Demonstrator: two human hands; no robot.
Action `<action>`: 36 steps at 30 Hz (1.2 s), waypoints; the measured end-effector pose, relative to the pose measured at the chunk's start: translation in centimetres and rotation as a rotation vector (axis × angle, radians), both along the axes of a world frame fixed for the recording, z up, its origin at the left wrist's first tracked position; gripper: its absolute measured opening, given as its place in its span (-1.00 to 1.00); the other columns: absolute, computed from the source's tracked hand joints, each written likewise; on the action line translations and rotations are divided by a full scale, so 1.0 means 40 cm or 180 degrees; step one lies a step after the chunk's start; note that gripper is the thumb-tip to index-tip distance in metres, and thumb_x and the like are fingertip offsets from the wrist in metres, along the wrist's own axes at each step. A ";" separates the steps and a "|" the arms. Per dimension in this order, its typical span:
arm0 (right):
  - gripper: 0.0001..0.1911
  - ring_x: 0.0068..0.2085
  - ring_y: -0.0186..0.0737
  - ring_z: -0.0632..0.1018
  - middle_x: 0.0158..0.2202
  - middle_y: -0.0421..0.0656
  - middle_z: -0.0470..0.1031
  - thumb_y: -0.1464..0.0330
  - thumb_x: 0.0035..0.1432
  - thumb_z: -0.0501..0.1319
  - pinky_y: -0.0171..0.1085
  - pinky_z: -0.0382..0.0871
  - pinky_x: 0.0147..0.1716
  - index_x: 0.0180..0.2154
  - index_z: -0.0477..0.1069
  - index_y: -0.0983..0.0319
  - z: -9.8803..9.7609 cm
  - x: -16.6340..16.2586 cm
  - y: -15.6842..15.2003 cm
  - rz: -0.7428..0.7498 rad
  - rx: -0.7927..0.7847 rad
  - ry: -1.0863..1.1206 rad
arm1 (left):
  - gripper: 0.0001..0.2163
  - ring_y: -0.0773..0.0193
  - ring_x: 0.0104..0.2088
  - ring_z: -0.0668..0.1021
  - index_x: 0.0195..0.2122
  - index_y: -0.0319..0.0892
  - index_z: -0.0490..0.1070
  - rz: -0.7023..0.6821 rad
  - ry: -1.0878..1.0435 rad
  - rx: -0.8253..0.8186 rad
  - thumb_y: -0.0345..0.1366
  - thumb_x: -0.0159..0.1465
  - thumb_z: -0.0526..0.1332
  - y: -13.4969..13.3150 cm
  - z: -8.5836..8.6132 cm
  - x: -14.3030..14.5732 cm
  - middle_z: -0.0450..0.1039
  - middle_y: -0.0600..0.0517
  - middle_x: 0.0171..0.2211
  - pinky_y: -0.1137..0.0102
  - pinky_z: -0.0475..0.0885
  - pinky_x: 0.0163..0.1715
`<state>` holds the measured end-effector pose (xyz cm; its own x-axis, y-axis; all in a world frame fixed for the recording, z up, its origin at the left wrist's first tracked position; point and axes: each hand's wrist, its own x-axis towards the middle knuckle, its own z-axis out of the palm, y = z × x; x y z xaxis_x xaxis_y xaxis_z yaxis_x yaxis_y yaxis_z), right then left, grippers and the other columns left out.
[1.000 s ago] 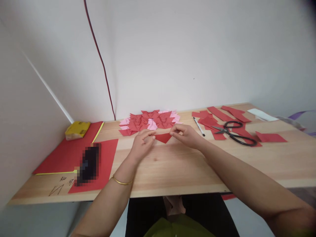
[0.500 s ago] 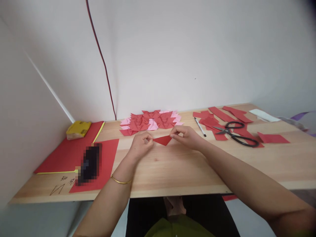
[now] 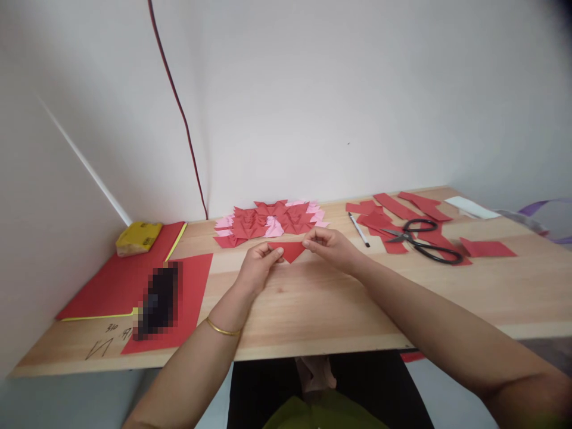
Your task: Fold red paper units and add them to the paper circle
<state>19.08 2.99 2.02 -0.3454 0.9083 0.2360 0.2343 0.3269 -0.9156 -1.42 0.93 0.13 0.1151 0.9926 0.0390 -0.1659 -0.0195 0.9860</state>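
A small piece of red paper (image 3: 290, 250), folded to a triangle with its point toward me, is held between my two hands above the wooden table. My left hand (image 3: 259, 262) pinches its left corner, thumb lying on top. On the right corner, the thumb and fingertips of my right hand (image 3: 326, 243) are closed. Just beyond my hands lies a cluster of folded red and pink paper pieces (image 3: 272, 219).
Black-handled scissors (image 3: 409, 237) lie on red paper scraps (image 3: 395, 205) at the right, near a pen (image 3: 358, 229). Red sheets (image 3: 102, 286), a yellow packet (image 3: 139, 237) and a pixelated dark object (image 3: 158, 301) are at the left. A wall stands behind the table (image 3: 313, 322).
My left hand has shifted its grip, its thumb now lying further over the paper's left corner. My right hand still pinches the right corner. The view has shifted slightly.
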 end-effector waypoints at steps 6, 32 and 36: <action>-0.68 -0.44 -0.34 0.41 -0.44 -0.21 0.44 0.16 -0.03 0.29 -0.34 0.24 -0.44 -0.31 0.44 0.26 -0.013 -0.011 -0.002 0.0304 -0.0665 0.0343 | -0.83 0.41 -0.50 0.42 -0.48 -0.27 0.46 0.0375 -0.0010 0.0126 -0.26 0.03 0.35 0.005 -0.001 0.000 0.43 0.06 -0.55 0.48 0.31 -0.39; -0.66 -0.46 -0.36 0.33 -0.51 -0.24 0.32 0.09 0.08 0.16 -0.34 0.19 -0.44 -0.45 0.35 0.24 0.002 -0.003 -0.008 0.0006 -0.0192 0.0099 | -0.77 0.39 -0.50 0.42 -0.35 -0.26 0.52 -0.0051 0.0358 0.0012 -0.23 0.02 0.36 -0.012 0.011 0.004 0.49 0.03 -0.49 0.48 0.30 -0.42; -0.68 -0.48 -0.37 0.30 -0.52 -0.24 0.31 0.10 0.09 0.16 -0.35 0.17 -0.48 -0.45 0.33 0.24 -0.006 -0.005 -0.009 0.0087 -0.0198 0.0094 | -0.82 0.42 -0.52 0.39 -0.44 -0.25 0.47 0.0024 0.0080 0.0045 -0.25 0.01 0.35 -0.007 0.015 0.003 0.41 0.08 -0.56 0.49 0.29 -0.43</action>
